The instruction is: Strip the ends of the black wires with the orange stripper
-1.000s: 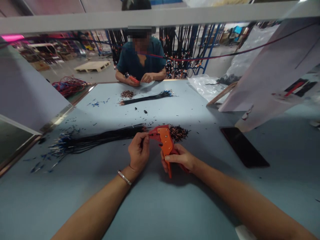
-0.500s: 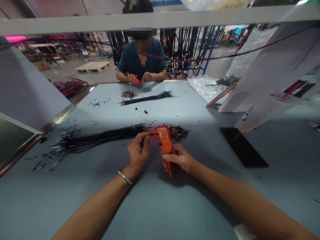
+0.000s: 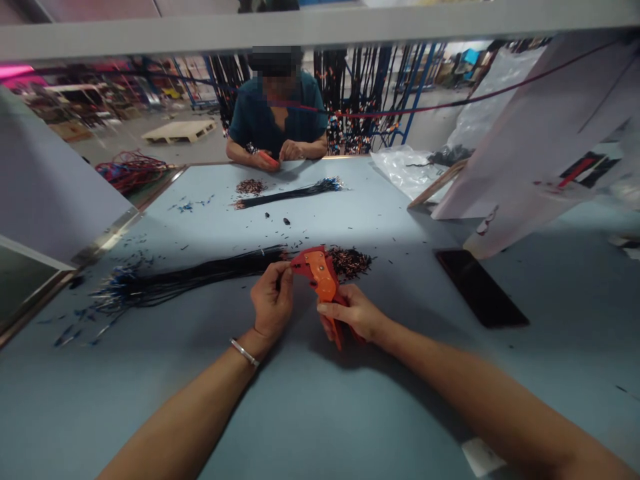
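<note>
An orange and red wire stripper (image 3: 324,279) is gripped in my right hand (image 3: 353,313), its handles in the palm and its head tilted to the left. My left hand (image 3: 273,297) pinches thumb and fingers together right at the stripper's jaws. Whatever lies between those fingertips is too small and hidden to see. Behind my left hand, a long bundle of thin black wires (image 3: 200,275) lies across the table, with blue and silvery ends (image 3: 117,288) fanned out at the left. Short black and copper-coloured offcuts (image 3: 353,263) are heaped just behind the stripper.
Across the table (image 3: 300,413) a co-worker (image 3: 277,113) holds a red tool (image 3: 269,159) near a second wire bundle (image 3: 287,195) and an offcut pile (image 3: 251,187). A dark phone-like slab (image 3: 480,288) lies right. A white post (image 3: 520,147) and overhead bar (image 3: 320,30) frame the bench.
The whole view has shifted slightly. Both hands keep their places at the stripper, whose handles look a little closer together than before.
</note>
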A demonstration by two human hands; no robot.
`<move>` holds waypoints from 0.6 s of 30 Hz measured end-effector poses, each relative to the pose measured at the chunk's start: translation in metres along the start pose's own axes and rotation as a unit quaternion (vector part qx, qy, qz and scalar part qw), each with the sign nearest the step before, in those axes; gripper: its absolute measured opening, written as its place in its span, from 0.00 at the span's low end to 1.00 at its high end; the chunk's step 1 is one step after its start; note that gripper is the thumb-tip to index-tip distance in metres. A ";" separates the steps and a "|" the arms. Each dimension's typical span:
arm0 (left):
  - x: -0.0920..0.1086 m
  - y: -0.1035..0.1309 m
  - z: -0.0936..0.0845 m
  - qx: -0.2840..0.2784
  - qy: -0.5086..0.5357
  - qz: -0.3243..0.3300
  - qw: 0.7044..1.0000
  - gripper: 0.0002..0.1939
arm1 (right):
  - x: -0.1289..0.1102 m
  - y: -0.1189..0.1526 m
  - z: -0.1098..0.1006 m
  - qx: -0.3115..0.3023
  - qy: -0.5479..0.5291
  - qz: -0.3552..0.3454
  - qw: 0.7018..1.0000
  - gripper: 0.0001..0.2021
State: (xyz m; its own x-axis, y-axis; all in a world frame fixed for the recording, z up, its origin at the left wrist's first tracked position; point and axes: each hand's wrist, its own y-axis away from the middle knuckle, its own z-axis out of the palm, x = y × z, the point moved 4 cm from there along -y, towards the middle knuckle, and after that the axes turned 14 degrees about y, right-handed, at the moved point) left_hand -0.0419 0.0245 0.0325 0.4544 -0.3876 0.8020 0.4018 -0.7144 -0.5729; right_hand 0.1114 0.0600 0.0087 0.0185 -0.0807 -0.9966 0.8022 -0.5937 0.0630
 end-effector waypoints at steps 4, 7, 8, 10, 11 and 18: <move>0.002 -0.002 0.002 -0.001 -0.005 -0.006 1.000 0.10 | 0.000 -0.001 0.000 0.042 0.020 0.003 0.999 0.18; 0.003 -0.004 0.003 -0.007 -0.013 -0.008 1.000 0.11 | 0.000 -0.001 0.001 0.037 -0.001 0.010 0.999 0.17; 0.003 -0.005 0.003 -0.008 -0.018 -0.009 1.000 0.11 | 0.000 -0.002 0.001 0.030 -0.018 0.013 0.999 0.17; 0.003 -0.007 0.002 -0.001 -0.030 -0.014 0.999 0.11 | 0.001 -0.002 0.000 0.021 -0.062 0.011 0.998 0.15; 0.002 -0.008 0.001 0.009 -0.037 -0.020 0.999 0.11 | 0.001 -0.002 -0.001 0.019 -0.088 0.006 0.996 0.14; -0.003 -0.011 -0.002 0.044 -0.030 -0.045 0.998 0.10 | 0.002 -0.011 -0.009 -0.016 -0.210 -0.062 0.976 0.13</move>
State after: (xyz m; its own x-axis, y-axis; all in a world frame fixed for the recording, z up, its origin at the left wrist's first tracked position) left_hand -0.0489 0.0323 0.0367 0.4582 -0.2869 0.8413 0.5107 -0.6897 -0.5133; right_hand 0.1084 0.0734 0.0060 -0.3201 -0.3353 -0.8861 0.8010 -0.5953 -0.0641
